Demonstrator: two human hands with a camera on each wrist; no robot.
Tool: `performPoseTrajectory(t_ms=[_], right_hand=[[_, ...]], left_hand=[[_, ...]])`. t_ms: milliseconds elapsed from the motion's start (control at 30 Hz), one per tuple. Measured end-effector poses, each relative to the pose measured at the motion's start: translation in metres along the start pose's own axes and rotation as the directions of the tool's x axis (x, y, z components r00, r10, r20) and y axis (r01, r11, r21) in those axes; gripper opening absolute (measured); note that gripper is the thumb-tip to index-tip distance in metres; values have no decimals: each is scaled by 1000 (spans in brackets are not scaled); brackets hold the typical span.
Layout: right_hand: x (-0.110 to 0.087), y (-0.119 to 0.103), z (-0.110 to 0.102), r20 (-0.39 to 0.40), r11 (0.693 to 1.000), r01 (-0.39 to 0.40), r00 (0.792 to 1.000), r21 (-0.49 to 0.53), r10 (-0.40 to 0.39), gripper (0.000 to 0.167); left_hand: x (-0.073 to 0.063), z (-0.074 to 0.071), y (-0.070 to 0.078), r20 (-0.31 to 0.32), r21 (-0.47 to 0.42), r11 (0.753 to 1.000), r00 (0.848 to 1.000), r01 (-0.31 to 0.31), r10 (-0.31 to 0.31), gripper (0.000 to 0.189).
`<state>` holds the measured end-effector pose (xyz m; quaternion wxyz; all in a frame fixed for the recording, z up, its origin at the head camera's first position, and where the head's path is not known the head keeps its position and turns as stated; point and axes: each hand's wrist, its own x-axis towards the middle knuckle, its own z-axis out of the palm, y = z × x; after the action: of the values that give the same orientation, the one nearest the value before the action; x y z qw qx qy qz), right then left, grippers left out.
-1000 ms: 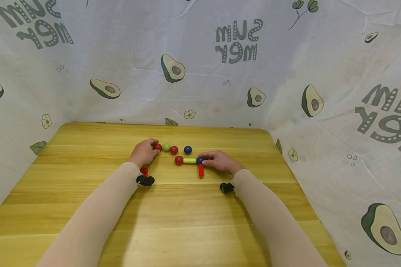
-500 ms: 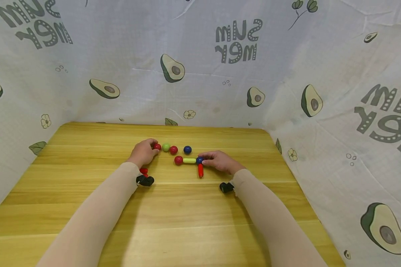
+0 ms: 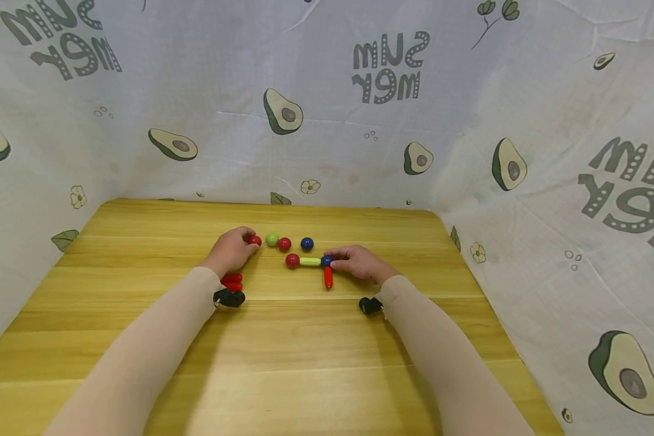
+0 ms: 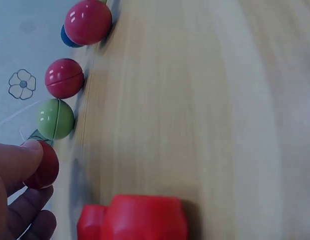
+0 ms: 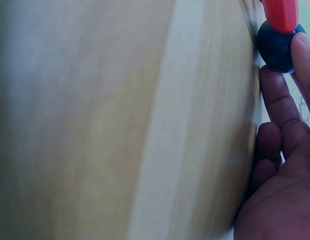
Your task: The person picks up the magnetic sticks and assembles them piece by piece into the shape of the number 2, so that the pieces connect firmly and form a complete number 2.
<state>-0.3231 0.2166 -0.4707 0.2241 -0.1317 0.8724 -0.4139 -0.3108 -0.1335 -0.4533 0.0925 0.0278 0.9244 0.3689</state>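
My left grip (image 3: 231,250), spread just ball-wide, pinches a red ball (image 3: 255,240); it looks light, hard and slick, best taken across its middle, with no long axis. My right grip (image 3: 358,264) likewise pinches the blue ball (image 3: 326,260); from that grip the yellow rod (image 3: 310,261) points left, the red rod (image 3: 328,278) toward my viewpoint.

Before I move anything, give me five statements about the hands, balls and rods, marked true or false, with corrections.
1. The left hand pinches a red ball. True.
2. The right hand is empty. False: it pinches a blue ball.
3. A yellow rod lies between that blue ball and a second red ball. True.
4. In the head view, the green ball lies right of the loose blue ball. False: it lies to the left.
5. Two red rods lie near the left hand. True.
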Motion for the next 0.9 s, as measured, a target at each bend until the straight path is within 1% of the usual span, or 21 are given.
performPoseTrajectory(t_ms=[167,333,467,633,700,800,900], right_hand=[[0,-1,-1,-1,1000,-2,1000,-26,2,41],[0,-2,-1,-1,1000,-11,1000,-28,11,41],[0,-3,-1,-2,1000,-12,1000,-27,12,41],[0,-4,-1,-1,999,-8,1000,-34,8,40],[0,-4,-1,0,999,-10,1000,-39,10,40],[0,-3,-1,3,999,-15,1000,-33,15,41],[0,-2,-1,7,999,-10,1000,-43,10,42]], left_hand=[[-12,-1,2,21,-2,999,999,-39,39,47],[-27,4,10,43,4,993,992,-116,115,44],[-36,12,14,61,-10,985,984,-170,170,38],[-45,21,21,96,-65,977,973,-204,210,34],[-47,24,23,114,-77,972,966,-223,231,33],[-52,30,25,145,-77,965,955,-251,260,31],[-58,37,28,178,-69,962,946,-265,273,29]])
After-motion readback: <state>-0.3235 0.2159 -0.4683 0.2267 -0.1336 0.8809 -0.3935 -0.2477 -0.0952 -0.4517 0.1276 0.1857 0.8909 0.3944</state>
